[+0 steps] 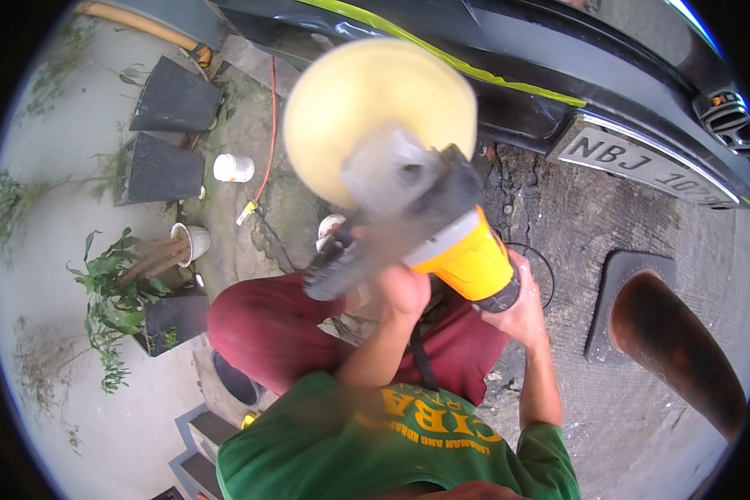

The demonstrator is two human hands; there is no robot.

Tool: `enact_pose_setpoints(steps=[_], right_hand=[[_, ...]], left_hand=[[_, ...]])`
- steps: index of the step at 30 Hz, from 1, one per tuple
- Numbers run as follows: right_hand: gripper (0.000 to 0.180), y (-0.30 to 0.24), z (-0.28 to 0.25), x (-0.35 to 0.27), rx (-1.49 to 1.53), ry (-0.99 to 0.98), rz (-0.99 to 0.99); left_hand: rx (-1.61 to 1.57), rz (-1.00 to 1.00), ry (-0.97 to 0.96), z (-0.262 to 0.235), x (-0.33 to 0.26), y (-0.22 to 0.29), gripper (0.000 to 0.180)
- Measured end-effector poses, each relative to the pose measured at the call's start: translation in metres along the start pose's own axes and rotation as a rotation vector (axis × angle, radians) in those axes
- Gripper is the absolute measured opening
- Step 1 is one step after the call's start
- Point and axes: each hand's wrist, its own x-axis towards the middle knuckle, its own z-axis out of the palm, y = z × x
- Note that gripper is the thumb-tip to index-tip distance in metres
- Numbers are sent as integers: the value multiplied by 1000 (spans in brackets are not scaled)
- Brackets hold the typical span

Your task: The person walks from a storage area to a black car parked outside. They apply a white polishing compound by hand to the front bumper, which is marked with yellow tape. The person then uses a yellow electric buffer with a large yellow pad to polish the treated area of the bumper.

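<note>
Between my hands is an orange and black polisher, with a wide cream-coloured round pad on its far end. The pad and the tool's head are blurred. My right hand is wrapped round the black rear end of the orange body. Closed against the tool's near side, beside a black handle, is my left hand; its fingers are partly hidden. Beyond the pad runs a dark car bumper with a strip of yellow-green tape along it. The pad overlaps the bumper in view; contact cannot be told.
A licence plate is on the car at right. Below it, a dark brown rounded column rises by a black block. Leftward are a red cord, a white tub, dark planters and a potted plant.
</note>
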Motion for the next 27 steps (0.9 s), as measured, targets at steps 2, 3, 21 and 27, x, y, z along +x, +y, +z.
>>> enact_pose_setpoints(steps=[2,3,21,27], right_hand=[[90,-35,15,8,-11,-21,-3],[92,-51,19,11,61,-45,24],[93,-188,6,-36,25,-50,232],[92,-196,21,-19,56,-66,187]], left_hand=[[81,37,26,2,22,30,80],[69,62,-23,11,32,48,83],[57,-27,-205,45,45,114,91],[-28,7,-149,35,67,115,84]])
